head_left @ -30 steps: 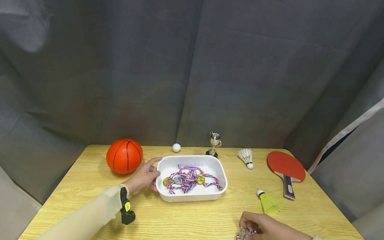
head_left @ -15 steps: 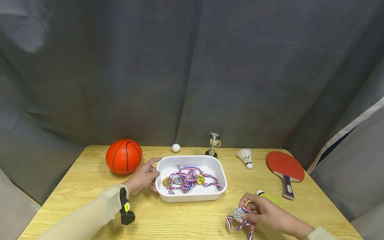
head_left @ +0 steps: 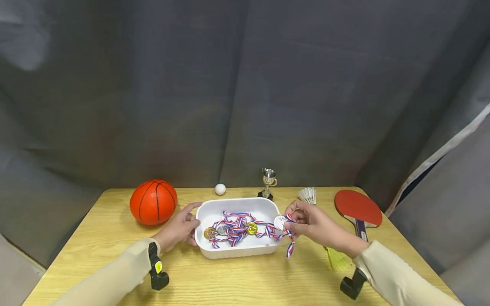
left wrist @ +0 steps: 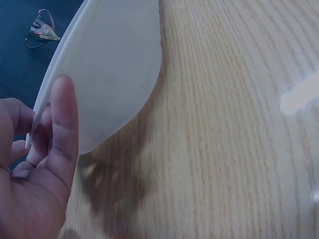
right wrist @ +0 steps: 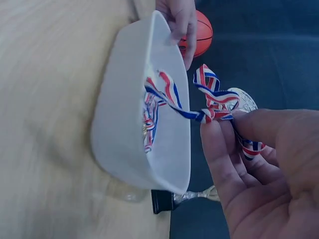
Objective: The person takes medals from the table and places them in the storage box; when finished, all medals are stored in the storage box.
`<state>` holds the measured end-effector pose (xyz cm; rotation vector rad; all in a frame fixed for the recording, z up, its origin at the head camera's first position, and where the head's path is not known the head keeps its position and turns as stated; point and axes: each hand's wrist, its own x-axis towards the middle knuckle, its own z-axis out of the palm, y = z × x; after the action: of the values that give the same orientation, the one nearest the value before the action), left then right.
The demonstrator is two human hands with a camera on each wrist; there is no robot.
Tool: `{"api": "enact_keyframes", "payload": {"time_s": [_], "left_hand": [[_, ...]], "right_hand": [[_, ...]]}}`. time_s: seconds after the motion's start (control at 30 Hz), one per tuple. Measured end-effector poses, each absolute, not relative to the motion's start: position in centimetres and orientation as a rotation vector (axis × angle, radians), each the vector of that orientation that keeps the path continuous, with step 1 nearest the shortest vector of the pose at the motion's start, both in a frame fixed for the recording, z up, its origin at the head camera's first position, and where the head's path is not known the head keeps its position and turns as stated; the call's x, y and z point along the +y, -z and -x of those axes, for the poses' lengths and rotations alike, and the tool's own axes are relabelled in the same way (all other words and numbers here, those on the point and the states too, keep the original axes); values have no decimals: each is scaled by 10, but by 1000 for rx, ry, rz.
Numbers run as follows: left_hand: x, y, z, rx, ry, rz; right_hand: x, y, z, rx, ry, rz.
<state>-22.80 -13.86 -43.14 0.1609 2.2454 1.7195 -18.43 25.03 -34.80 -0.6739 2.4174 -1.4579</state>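
Note:
A white plastic tub (head_left: 237, 253) stands mid-table, with several medals on striped ribbons inside, among them a bronze-coloured medal (head_left: 209, 233), a silver one and a gold medal (head_left: 251, 228). My left hand (head_left: 177, 227) grips the tub's left end, thumb outside and fingers over the rim, as the left wrist view confirms. Between thumb and fingers my right hand (head_left: 311, 223) pinches a silver medal (head_left: 280, 222) at the tub's right rim. Its red, white and blue ribbon (right wrist: 214, 102) is bunched at the fingertips, and a loop dangles outside the rim.
An orange basketball (head_left: 153, 202) sits left of the tub. Behind stand a white ball (head_left: 220, 189) and a small trophy cup (head_left: 269, 178). To the right lie a white shuttlecock (head_left: 307, 195), a yellow shuttlecock (head_left: 338, 259) partly under the right arm, and a red table tennis bat (head_left: 356, 206).
My right hand has risen from the table's front right and carried the silver medal up and leftward to the tub's right rim. The left hand has kept its hold on the tub.

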Motion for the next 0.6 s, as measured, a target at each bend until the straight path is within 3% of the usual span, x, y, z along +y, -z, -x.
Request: {"api": "enact_keyframes", "payload": {"time_s": [0.33,0.6], "left_hand": [[-141,433,229,2246,-1725,-164],[-141,433,230,2233,-1736,-167]], "right_hand": [[211,359,229,2506,1460,561],[203,383,249,2511,1208,613]]}}
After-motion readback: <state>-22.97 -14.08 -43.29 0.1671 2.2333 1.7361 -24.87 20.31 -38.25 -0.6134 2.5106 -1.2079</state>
